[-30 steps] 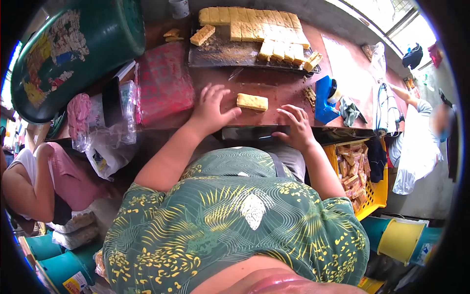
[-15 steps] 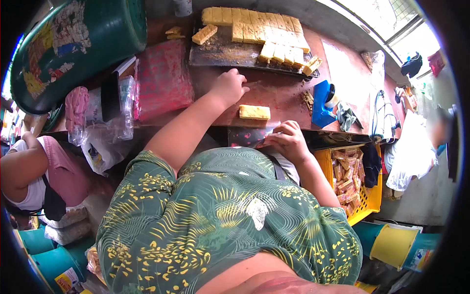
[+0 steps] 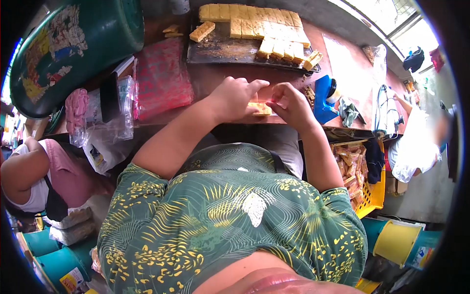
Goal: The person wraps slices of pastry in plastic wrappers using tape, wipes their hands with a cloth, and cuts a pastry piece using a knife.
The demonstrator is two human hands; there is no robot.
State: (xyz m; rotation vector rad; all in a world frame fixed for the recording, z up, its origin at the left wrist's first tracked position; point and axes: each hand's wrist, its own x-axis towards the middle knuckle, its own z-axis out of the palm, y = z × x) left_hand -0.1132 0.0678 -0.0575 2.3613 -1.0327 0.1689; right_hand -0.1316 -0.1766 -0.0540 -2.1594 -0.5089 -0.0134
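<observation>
A golden rectangular bar (image 3: 263, 109) lies near the table's front edge, partly covered by both hands. Over its left end is my left hand (image 3: 237, 98), thumb low and forefinger stretched toward the right. At its right end my right hand (image 3: 292, 104) is closed, thumb and forefinger pinched on what looks like thin clear film, hard to make out. Behind the hands, a dark tray (image 3: 220, 51) carries rows of cut golden bars (image 3: 259, 22), and one loose bar (image 3: 202, 32) lies at its left.
Left of the hands lie a red plastic stack (image 3: 164, 81) and a green tub (image 3: 93, 44). A blue tape dispenser (image 3: 324, 100) is at the right, above a yellow crate (image 3: 374, 196) of wrapped bars. People sit at far left and far right.
My right hand has risen from the table edge to the bar, bringing the clear film up. My left hand has come down from near the tray to the bar's left end.
</observation>
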